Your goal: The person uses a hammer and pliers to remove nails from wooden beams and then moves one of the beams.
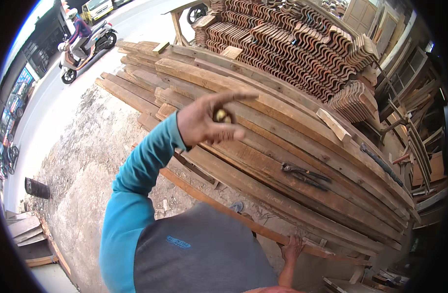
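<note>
My left hand (207, 119), in a teal sleeve, is raised above stacked wooden beams (263, 127). Its index finger and thumb stretch apart. A small yellow, round thing (222, 116) shows between them, perhaps a ring; its kind is unclear. The other fingers are mostly hidden. Low on the right, my right hand (292, 247) is closed over the edge of a long, narrow plank (204, 195), its forearm bare. This plank runs along the near side of the stack. Dark pincers (306, 176) lie on the beams, right of my left hand.
Roof tiles (287, 41) are stacked behind the beams. A short wood block (333, 125) and dark bar (382, 164) lie on the timber. Loose wood (424, 102) leans at the right. A scooter rider (81, 36) is on the road; a black container (37, 188) sits on the ground.
</note>
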The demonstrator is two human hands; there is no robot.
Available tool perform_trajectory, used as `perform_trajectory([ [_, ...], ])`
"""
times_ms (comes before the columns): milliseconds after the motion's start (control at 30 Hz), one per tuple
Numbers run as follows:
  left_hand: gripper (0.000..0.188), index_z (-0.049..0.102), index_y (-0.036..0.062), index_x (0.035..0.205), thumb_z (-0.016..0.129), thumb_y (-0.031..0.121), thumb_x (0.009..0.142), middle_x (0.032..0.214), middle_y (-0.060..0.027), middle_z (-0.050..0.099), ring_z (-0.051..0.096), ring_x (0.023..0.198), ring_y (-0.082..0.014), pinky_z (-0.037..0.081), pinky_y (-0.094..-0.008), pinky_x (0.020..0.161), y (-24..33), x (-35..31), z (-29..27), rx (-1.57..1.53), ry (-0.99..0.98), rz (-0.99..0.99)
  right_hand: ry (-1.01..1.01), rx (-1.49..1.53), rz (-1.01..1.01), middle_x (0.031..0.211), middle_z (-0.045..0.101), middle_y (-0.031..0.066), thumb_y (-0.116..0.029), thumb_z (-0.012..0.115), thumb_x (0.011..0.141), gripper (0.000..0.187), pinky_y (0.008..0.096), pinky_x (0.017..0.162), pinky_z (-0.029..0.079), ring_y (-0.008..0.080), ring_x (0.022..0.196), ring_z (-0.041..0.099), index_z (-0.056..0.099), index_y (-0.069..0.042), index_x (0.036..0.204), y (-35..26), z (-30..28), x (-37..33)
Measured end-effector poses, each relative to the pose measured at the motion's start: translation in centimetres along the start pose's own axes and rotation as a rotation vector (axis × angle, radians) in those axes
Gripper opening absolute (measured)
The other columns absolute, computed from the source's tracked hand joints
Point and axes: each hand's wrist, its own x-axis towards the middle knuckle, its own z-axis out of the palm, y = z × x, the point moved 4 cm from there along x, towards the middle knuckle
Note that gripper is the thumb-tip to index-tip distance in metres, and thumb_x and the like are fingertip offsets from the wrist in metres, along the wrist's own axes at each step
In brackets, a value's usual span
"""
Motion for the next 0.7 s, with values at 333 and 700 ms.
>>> perform_trajectory([
  [333,0.055,0.045,0.0027,0.125,0.06,0.009,0.072,0.076,-0.0152,0.053,0.06,0.079,-0.0308,0.051,-0.0444,0.073,-24.0,-10.0,13.9,0.324,0.2,-0.228,0.098,-0.033,-0.137,0.109,0.06,0.0137,-0.037,0.091,0.06,0.055,0.051,0.109,0.03,0.0349,0.115,0.051,0.066,-0.008,0.101,0.5,0.9,0.7],
  [700,0.052,0.063,0.0008,0.11,0.081,0.037,0.078,0.093,-0.0167,0.071,0.07,0.089,-0.0303,0.056,-0.041,0.08,-29.8,-11.1,13.0,0.29,0.455,-0.497,0.043,-0.016,-0.124,0.113,0.062,0.0167,-0.029,0.091,0.062,0.059,0.0506,0.105,0.032,0.0354,0.116,0.052,0.064,-0.004,0.109,0.0,0.4,0.7],
])
